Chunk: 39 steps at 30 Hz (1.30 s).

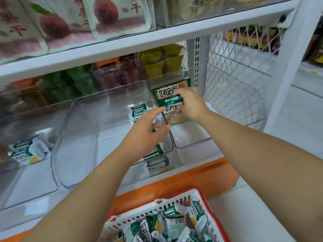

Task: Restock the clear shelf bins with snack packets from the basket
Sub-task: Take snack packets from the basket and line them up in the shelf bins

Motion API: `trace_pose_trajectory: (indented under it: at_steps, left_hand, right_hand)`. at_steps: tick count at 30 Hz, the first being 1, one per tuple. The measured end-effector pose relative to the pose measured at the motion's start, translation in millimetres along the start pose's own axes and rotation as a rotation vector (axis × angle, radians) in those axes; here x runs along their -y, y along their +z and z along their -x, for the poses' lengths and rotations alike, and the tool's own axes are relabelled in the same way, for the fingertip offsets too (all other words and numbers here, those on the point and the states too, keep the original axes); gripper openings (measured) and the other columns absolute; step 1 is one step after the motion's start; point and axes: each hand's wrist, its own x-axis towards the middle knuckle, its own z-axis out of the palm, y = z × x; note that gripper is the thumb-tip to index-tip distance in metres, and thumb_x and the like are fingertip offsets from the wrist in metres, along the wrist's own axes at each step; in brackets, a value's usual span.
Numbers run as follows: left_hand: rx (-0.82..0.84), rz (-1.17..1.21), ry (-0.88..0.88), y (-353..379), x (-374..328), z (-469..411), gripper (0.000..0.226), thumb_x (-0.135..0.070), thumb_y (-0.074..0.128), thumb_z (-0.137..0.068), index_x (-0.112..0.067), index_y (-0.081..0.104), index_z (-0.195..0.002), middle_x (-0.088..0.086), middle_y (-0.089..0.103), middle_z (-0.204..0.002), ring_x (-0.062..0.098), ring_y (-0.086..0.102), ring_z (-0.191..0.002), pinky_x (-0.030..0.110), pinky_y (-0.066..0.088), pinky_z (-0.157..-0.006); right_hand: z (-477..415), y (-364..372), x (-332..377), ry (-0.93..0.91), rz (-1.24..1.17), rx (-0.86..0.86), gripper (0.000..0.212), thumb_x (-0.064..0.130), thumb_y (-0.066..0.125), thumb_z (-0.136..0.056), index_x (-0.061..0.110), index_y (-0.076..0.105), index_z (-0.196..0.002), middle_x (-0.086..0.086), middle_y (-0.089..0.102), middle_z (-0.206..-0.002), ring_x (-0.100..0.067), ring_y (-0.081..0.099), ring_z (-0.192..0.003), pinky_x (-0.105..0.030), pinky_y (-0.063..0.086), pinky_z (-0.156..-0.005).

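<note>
Head view shows a green-and-white foil snack packet (167,101), glossy, with bold dark lettering on a pale panel and a green band along its edge. It sits at the back of the right-hand clear plastic bin (192,135), against more packets of the same kind standing there. The right hand (191,103) grasps it from above, fingers curled over its top edge. The left hand (148,131) is released, its fingers half straight and reaching forward over the wall between this bin and the middle clear bin (97,119); I see nothing held in it.

A few matching packets (139,110) lie along the right side of the middle bin. The left clear bin (35,172) has a small crumpled heap of packets (26,151). All three bins are smooth, see-through and round-cornered.

Below, near the person, a white slotted plastic basket with a red rim (176,199) is heaped with packets (173,222) of the same sort, their crimped ends pointing every way.

The bins rest on a white shelf board (201,151) fronted by an orange strip (201,173). Behind them, further clear bins carry yellow sachets (162,62), green sachets (76,81) and dark red ones (122,72). White diamond wire mesh (236,81) closes the shelf's right end. On the shelf above stand pale pouches printed with red fruit (111,16). The floor (297,110) is pale tile.
</note>
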Motion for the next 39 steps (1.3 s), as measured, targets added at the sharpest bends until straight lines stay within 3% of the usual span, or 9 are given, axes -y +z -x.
trace_pose_trajectory:
  at_steps: [7,13,17,21,26,28,31,35,39]
  left_hand:
    - [0.019,0.067,0.055,1.2,11.9,-2.0,0.051,-0.033,0.057,-0.092,-0.041,0.038,-0.139,-0.014,0.033,-0.148,0.005,0.057,-0.115,0.01,0.043,-0.085]
    - [0.018,0.076,0.042,0.4,9.4,-0.2,0.051,-0.033,0.055,-0.093,-0.043,0.036,-0.139,-0.014,0.035,-0.146,0.004,0.056,-0.115,-0.002,0.041,-0.073]
    - [0.005,0.093,0.047,1.2,9.3,0.6,0.05,-0.031,0.055,-0.094,-0.044,0.036,-0.138,-0.012,0.038,-0.144,0.004,0.055,-0.115,-0.003,0.041,-0.071]
    - [0.002,0.068,0.046,2.4,8.2,0.2,0.051,-0.031,0.055,-0.094,-0.04,0.036,-0.14,-0.015,0.032,-0.146,0.004,0.057,-0.112,0.005,0.045,-0.07]
    - [-0.015,-0.039,0.06,2.9,4.3,2.2,0.054,-0.031,0.053,-0.095,-0.038,0.031,-0.144,-0.014,0.025,-0.151,0.005,0.058,-0.107,0.009,0.046,-0.077]
    - [-0.077,-0.116,0.086,5.3,3.6,12.3,0.052,-0.029,0.051,-0.096,-0.037,0.032,-0.144,-0.017,0.029,-0.149,0.003,0.054,-0.111,0.018,0.044,-0.092]
    - [-0.29,-0.142,0.182,10.6,6.8,48.4,0.04,-0.017,0.051,-0.096,-0.032,0.049,-0.133,-0.021,0.045,-0.126,-0.005,0.052,-0.102,0.008,0.039,-0.086]
    - [-0.363,-0.155,0.203,20.7,33.6,105.2,0.024,-0.008,0.054,-0.093,-0.02,0.066,-0.11,-0.016,0.06,-0.103,-0.003,0.057,-0.093,0.01,0.046,-0.082]
    - [-0.198,-0.21,0.024,34.7,78.0,147.9,0.023,-0.011,0.053,-0.094,-0.02,0.067,-0.11,-0.009,0.067,-0.105,0.01,0.062,-0.091,0.031,0.053,-0.081]
  right_hand:
    - [-10.6,5.6,-11.6,0.306,0.051,-0.203,0.074,0.019,0.081,-0.071,0.006,0.04,-0.131,-0.015,0.031,-0.136,-0.031,0.033,-0.127,-0.038,0.038,-0.102]
    - [-3.7,1.2,-4.2,0.252,-0.151,-0.255,0.038,-0.003,0.064,-0.077,0.014,0.038,-0.098,-0.015,0.037,-0.122,-0.03,0.052,-0.1,-0.035,0.045,-0.09]
    - [-3.6,12.4,-6.0,0.157,0.035,0.18,0.039,-0.003,0.058,-0.082,0.018,0.057,-0.114,-0.019,0.008,-0.151,-0.034,0.029,-0.135,-0.029,0.028,-0.111]
    - [4.3,9.0,-0.4,0.219,0.139,0.468,0.065,0.001,0.045,-0.093,0.034,0.028,-0.147,-0.012,-0.027,-0.153,-0.03,0.008,-0.146,-0.032,0.02,-0.115]
    - [19.9,-7.7,11.6,0.112,0.102,0.491,0.064,-0.003,0.043,-0.09,0.029,0.033,-0.145,-0.019,0.011,-0.154,-0.031,0.021,-0.142,-0.033,0.03,-0.109]
    - [32.8,-15.2,16.5,0.022,0.025,0.388,0.054,-0.002,0.046,-0.089,0.024,0.049,-0.136,-0.018,0.038,-0.14,-0.033,0.039,-0.129,-0.03,0.037,-0.098]
    - [68.3,-27.1,27.1,-0.099,-0.087,0.11,0.035,0.004,0.051,-0.09,0.019,0.065,-0.118,-0.005,0.064,-0.12,-0.023,0.06,-0.106,-0.036,0.048,-0.092]
    - [142.1,-40.5,54.1,-0.282,-0.201,-0.148,0.015,0.013,0.058,-0.086,0.017,0.07,-0.095,0.016,0.062,-0.086,-0.002,0.053,-0.071,-0.007,0.039,-0.066]
    - [201.6,-13.0,58.1,-0.158,-0.32,0.109,0.012,0.017,0.062,-0.085,0.027,0.066,-0.089,0.024,0.058,-0.076,0.005,0.056,-0.071,-0.006,0.04,-0.065]
